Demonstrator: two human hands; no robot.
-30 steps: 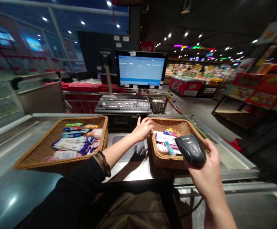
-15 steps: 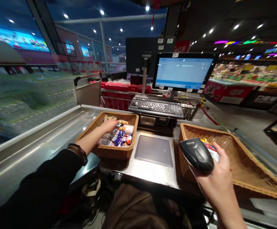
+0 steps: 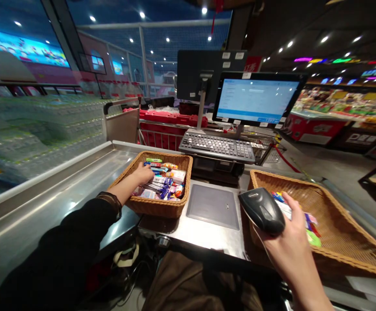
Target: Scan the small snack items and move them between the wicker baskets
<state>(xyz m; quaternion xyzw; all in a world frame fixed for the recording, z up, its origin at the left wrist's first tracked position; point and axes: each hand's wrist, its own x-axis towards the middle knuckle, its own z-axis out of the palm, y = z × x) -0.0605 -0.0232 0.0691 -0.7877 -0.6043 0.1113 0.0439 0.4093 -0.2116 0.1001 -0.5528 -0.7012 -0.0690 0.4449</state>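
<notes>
My left hand [image 3: 142, 176] reaches into the left wicker basket [image 3: 157, 207] and rests on the small colourful packets [image 3: 164, 181] in it, fingers curled down among them; what it grips, if anything, is hidden. My right hand [image 3: 287, 239] holds a black handheld barcode scanner [image 3: 262, 210] above the near corner of the right wicker basket [image 3: 337, 242]. A few packets [image 3: 309, 224] lie in that basket behind the scanner. Between the baskets a flat grey scanner plate [image 3: 214, 206] is set into the steel counter.
A keyboard [image 3: 218, 147] and a lit monitor [image 3: 257, 99] stand behind the baskets. A steel checkout trough [image 3: 45, 194] runs along the left. Red baskets [image 3: 168, 119] and a trolley sit behind the counter. Shop displays and an aisle lie to the right.
My left hand swung from the right basket's rim across to the left basket and sank among the packets. The view turned left. The scanner stayed in my right hand.
</notes>
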